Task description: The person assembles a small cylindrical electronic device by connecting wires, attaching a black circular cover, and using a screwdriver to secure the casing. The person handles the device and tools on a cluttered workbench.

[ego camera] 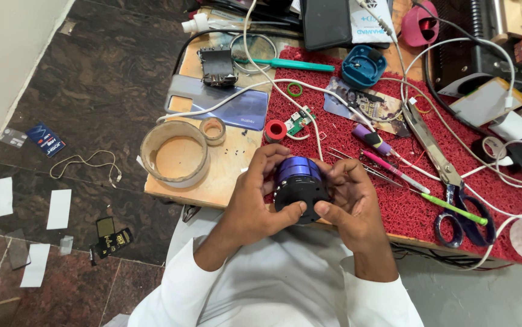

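One blue cylindrical speaker [299,186] gripped between left hand [255,203] and right hand [353,203]

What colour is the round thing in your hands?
The round speaker has a shiny blue band on top and a black body below, seen in the head view.

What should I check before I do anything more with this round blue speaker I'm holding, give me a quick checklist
1. Both hands on the speaker: ok, left hand and right hand grip it from either side.
2. Speaker held over the bench edge, not the floor: ok.
3. Scissors clear of your hands: ok, they lie to the right.
4. Pink-handled screwdriver within reach: ok, on the red mat.
5. White cables clear of the work: not ok, they cross the mat.
6. Speaker screws out: cannot tell.
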